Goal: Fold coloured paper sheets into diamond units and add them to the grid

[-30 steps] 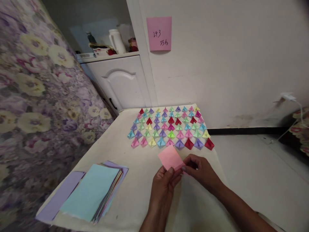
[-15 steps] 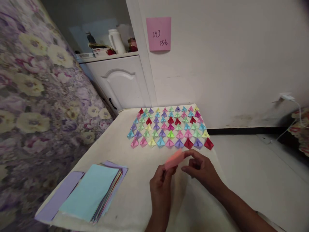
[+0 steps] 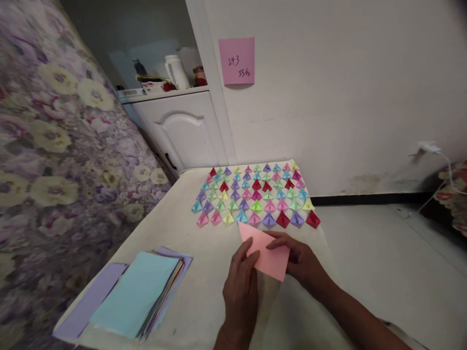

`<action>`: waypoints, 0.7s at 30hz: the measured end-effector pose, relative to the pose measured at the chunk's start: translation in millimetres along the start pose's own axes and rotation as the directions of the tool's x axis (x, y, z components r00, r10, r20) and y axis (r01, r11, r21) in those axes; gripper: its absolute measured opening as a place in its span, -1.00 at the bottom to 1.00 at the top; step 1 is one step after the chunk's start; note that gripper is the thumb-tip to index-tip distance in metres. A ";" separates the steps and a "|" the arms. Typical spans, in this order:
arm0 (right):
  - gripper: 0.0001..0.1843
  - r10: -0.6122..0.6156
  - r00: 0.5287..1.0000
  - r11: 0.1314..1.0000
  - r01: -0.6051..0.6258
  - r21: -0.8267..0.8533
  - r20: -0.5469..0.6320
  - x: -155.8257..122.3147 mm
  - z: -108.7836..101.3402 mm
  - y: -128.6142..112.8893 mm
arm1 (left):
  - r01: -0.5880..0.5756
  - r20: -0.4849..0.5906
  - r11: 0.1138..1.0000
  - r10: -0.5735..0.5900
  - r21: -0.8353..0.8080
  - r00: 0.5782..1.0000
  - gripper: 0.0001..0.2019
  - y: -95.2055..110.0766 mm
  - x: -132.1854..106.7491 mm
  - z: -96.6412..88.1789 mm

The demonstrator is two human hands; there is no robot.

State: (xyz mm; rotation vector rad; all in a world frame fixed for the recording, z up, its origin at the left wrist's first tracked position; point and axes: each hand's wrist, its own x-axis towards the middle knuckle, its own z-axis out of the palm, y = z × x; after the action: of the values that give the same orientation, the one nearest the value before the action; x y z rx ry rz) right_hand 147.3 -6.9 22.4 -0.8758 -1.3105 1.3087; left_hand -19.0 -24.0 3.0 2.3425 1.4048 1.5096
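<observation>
A sheet of salmon-pink paper (image 3: 268,257) is held between both hands above the near part of the table, one flat face turned up at me. My left hand (image 3: 241,277) grips its left edge, thumb and fingertips on the upper face. At the right side my right hand (image 3: 297,257) pinches it, with the thumb on top and other fingers behind. Beyond the paper stand rows of small folded paper shapes (image 3: 256,206) in red, purple, blue, green, pink and yellow. The fingers behind the sheet are hidden.
To the left on the cream-covered table (image 3: 160,218) lies a stack of coloured paper (image 3: 136,291), light blue on top, beside a purple sheet (image 3: 91,301). A flowered curtain (image 3: 73,170) borders the left. Behind are a white cabinet (image 3: 186,133) and a wall with a pink note (image 3: 237,61).
The pink paper has turned from nearly edge-on to showing its broad face. My right hand has come down and closed on its right side. The view has tilted slightly upward.
</observation>
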 end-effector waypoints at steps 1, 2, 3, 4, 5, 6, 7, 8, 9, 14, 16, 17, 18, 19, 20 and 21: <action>-0.78 -0.005 1.000 1.000 0.005 0.009 0.009 0.4 0.4 0.4 | 0.005 0.016 1.000 -0.004 -0.017 1.000 -0.66 0.5 -0.4 0.2; -0.78 -0.013 1.000 1.000 0.013 0.010 0.011 0.7 0.7 0.5 | 0.009 0.032 0.999 -0.008 -0.042 0.999 -0.65 1.4 -0.5 0.1; -0.77 -0.020 1.000 1.000 0.020 0.004 0.006 0.9 1.0 0.2 | 0.018 0.049 0.997 -0.014 -0.076 0.999 -0.64 2.6 -0.3 -0.6; -0.75 -0.025 1.000 1.000 0.025 -0.006 -0.001 1.0 1.1 -0.3 | 0.034 0.063 0.993 -0.027 -0.117 0.998 -0.63 4.3 0.4 -1.6; -0.73 -0.030 1.000 0.999 0.030 -0.022 -0.006 1.0 1.1 -0.8 | 0.057 0.072 0.985 -0.046 -0.162 0.996 -0.63 6.4 1.3 -3.0; -0.72 -0.038 0.999 0.998 0.037 -0.041 -0.010 1.0 1.1 -1.4 | 0.093 0.074 0.974 -0.080 -0.207 0.994 -0.64 8.8 2.5 -4.4; -0.70 -0.048 0.999 0.997 0.047 -0.063 -0.011 0.9 1.0 -1.8 | 0.144 0.069 0.957 -0.130 -0.250 0.989 -0.65 11.3 3.8 -5.7; -0.69 -0.060 0.998 0.995 0.059 -0.084 -0.009 0.7 0.9 -1.9 | 0.206 0.062 0.935 -0.196 -0.289 0.979 -0.67 13.8 5.1 -6.7; -0.67 -0.073 0.997 0.992 0.072 -0.101 -0.005 0.6 0.8 -1.8 | 0.276 0.052 0.906 -0.274 -0.321 0.960 -0.68 15.8 6.1 -7.3; -0.61 -0.110 0.993 0.976 0.115 -0.187 0.041 -1.0 1.9 2.1 | 0.523 0.051 0.754 -0.551 -0.397 0.833 -0.79 16.5 6.8 -3.1; -0.59 -0.110 0.993 0.969 0.119 -0.217 0.053 -2.0 3.0 3.1 | 0.538 0.028 0.714 -0.590 -0.448 0.807 -0.82 14.8 6.5 -0.1; -0.58 -0.108 0.993 0.967 0.118 -0.227 0.055 -2.3 3.6 3.2 | 0.551 0.031 0.681 -0.615 -0.483 0.788 -0.80 14.4 6.7 1.0; -0.58 -0.105 0.993 0.965 0.116 -0.234 0.058 -2.6 4.1 3.1 | 0.576 0.061 0.629 -0.646 -0.522 0.761 -0.74 14.4 7.3 1.9; -0.57 -0.102 0.993 0.964 0.114 -0.240 0.061 -2.7 4.5 2.8 | 0.608 0.107 0.562 -0.679 -0.561 0.727 -0.66 14.8 8.2 2.4; -0.57 -0.099 0.993 0.962 0.112 -0.248 0.065 -2.6 4.6 2.5 | 0.637 0.156 0.487 -0.709 -0.598 0.688 -0.56 15.1 9.4 2.7; -0.57 -0.096 0.993 0.960 0.111 -0.257 0.071 -2.2 4.6 2.2 | 0.655 0.196 0.414 -0.732 -0.632 0.652 -0.46 15.4 10.8 2.8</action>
State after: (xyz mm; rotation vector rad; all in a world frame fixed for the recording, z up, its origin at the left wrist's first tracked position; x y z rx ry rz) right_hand 143.0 -9.7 20.5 -0.9404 -1.5784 1.1024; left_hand -5.3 -24.5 16.2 1.0237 1.2864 1.4873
